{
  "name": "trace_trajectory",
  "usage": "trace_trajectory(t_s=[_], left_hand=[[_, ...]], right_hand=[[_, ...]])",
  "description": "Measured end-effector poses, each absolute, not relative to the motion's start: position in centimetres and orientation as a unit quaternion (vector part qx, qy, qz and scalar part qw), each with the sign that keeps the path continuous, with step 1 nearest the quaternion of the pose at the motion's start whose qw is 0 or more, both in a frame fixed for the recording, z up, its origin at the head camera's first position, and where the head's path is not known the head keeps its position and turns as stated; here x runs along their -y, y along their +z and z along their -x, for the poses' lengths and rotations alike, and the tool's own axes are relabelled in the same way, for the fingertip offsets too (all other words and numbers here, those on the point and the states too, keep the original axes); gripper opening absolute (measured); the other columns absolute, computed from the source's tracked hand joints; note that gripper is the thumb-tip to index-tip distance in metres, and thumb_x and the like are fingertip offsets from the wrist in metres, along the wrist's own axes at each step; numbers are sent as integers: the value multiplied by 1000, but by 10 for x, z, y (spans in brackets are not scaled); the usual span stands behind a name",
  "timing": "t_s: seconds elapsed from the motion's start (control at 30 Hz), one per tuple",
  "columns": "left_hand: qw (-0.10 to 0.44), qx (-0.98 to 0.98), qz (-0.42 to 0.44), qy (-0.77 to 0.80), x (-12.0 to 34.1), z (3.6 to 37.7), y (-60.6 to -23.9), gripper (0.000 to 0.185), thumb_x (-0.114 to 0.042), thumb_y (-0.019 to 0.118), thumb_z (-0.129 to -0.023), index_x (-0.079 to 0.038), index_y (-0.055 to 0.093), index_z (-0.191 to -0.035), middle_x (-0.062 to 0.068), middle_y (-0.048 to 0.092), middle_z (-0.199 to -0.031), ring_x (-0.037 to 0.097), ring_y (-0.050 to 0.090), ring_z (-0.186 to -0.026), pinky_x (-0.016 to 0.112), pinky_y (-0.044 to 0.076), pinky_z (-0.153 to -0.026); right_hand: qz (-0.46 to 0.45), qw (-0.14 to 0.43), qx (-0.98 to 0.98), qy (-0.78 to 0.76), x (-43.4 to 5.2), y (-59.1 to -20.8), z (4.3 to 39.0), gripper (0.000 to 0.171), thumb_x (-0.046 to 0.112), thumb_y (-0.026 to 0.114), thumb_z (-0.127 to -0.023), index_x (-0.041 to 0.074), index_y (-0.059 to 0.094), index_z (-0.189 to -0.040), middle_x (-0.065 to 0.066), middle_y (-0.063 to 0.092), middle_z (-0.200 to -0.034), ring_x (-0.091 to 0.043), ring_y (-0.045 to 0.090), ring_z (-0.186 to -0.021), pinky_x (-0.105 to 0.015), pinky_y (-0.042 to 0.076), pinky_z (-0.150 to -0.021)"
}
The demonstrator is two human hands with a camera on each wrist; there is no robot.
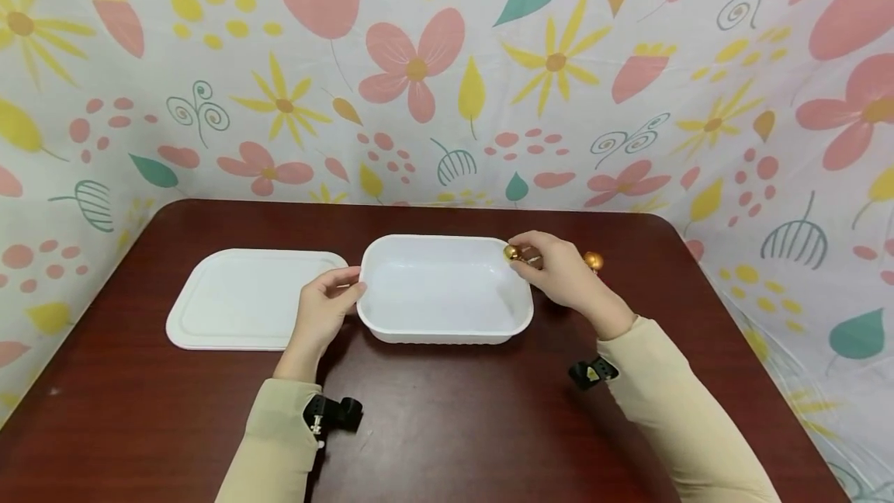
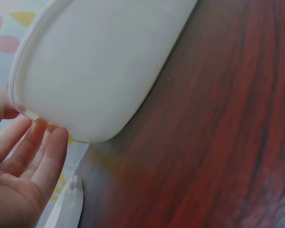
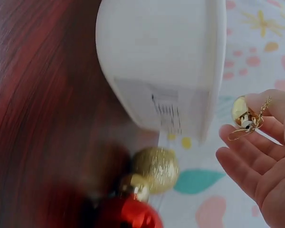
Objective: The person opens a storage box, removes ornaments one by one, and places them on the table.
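In the head view a white plastic box point(image 1: 447, 337) stands open-topped at the middle of the table. My left hand point(image 1: 323, 317) grips the box's left rim, its thumb at the edge and the other fingers against the outer wall. Over the box's right back corner, my right hand point(image 1: 562, 272) pinches a small shiny gold bauble point(image 1: 512, 253). The right wrist view shows this gold bauble point(image 3: 239, 110) between thumb and fingers, with its gold hanging cord loose. No other bauble shows inside the box.
A white lid point(image 1: 230, 297) lies flat to the left, partly behind my left hand. Beyond the box's right end sit a textured gold bauble point(image 3: 156, 168), a smaller shiny gold one point(image 3: 135, 186) and a red one point(image 3: 133, 213). A flower-patterned cloth point(image 1: 447, 138) hangs behind the table.
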State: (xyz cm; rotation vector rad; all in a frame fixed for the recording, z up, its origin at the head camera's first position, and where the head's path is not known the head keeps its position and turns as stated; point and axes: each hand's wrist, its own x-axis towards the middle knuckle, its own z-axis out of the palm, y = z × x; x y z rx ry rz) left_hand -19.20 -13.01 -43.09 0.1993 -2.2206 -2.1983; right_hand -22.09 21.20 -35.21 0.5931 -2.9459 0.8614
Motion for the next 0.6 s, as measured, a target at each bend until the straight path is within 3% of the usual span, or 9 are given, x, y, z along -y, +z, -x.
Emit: trace_trajectory(t_s=[0.33,0.6], left_hand=[[8,715,-53,-697,129,191,-428,31,-3,63,-88,4,61,-119,22,59,-116,0,64,-76,20,58,-64],[9,721,-53,-691,131,191,-430,32,-6,65,-88,3,61,-119,22,58,-117,-2,63,-76,18,57,-64]], right_hand=[[-140,66,949,274,-258,-355,219,35,14,66,-88,-1,60,-119,-18,61,-111,-32,64,-97,-49,56,-80],[-106,41,957,268,-278,-369,219,37,16,63,-90,-1,57,-122,-21,60,-113,-35,62,-99,-50,55,-82]])
